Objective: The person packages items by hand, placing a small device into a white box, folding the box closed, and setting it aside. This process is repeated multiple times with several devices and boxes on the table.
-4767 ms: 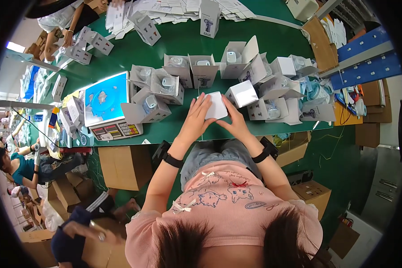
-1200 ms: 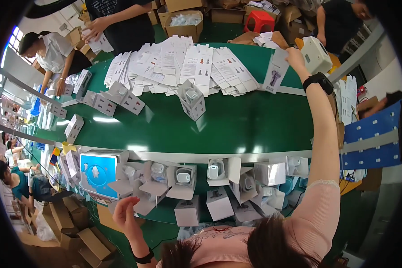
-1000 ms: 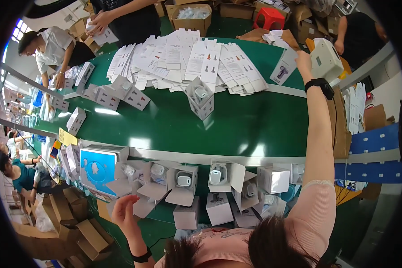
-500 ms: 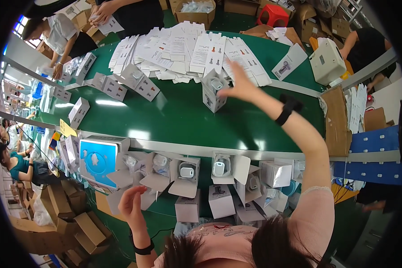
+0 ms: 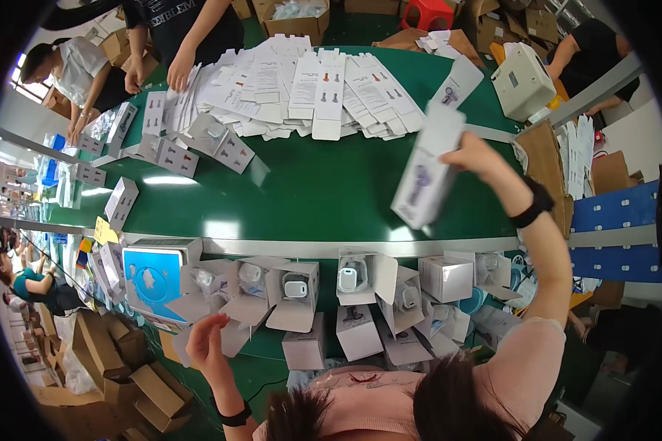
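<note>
My right hand grips a long white box by its right side, fingers wrapped on the edge. The box is tilted above the right half of the green table and blurred by motion, with a printed picture of a device on its side. My left hand hovers low, near an open white box with a bagged item. Its fingers are curled together and nothing shows in them. Close by, an open box holds a white device.
Flattened printed cartons lie in a wide pile along the far side. White boxes stand at the left, and a beige machine at the far right. A person handles cartons opposite. A metal rail crosses in front of the open boxes.
The open box that stood before the carton pile is gone from there. My right hand, earlier open, has moved right and now grips a box. The person opposite has reached down to the cartons.
</note>
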Action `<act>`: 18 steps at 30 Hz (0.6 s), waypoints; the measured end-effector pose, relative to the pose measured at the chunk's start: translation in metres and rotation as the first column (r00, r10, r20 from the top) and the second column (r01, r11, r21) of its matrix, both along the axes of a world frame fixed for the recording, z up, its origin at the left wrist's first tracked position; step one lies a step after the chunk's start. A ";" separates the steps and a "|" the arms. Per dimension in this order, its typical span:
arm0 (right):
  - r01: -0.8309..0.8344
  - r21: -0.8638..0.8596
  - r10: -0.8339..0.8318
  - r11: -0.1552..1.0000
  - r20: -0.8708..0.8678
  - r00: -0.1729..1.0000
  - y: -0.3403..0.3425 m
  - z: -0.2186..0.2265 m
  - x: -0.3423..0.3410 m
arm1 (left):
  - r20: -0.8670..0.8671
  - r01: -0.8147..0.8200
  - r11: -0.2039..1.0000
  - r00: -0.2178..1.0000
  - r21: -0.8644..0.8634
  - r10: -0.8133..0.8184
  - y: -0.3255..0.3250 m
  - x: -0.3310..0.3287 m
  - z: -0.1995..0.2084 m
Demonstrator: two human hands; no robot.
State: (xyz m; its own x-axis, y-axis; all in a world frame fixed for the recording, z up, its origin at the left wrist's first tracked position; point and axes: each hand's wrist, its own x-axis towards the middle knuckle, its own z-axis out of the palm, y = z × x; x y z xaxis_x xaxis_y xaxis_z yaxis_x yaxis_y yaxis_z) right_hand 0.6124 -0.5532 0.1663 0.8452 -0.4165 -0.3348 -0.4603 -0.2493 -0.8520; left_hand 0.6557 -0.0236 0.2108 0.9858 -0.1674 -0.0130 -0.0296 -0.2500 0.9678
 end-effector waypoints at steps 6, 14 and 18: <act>0.329 -0.483 -0.436 0.812 -0.127 0.891 -0.163 -0.041 -0.043 | 0.056 0.018 0.997 0.998 0.069 -0.022 -0.005 0.001 0.000; 0.357 -0.854 -0.491 0.378 0.142 0.859 -0.265 -0.099 0.004 | 0.111 -0.051 0.985 0.993 0.166 0.033 -0.010 -0.008 0.006; 0.167 -0.982 -0.530 0.083 0.098 0.843 -0.204 -0.079 0.022 | 0.125 -0.064 0.975 0.991 0.213 0.037 -0.001 -0.019 0.009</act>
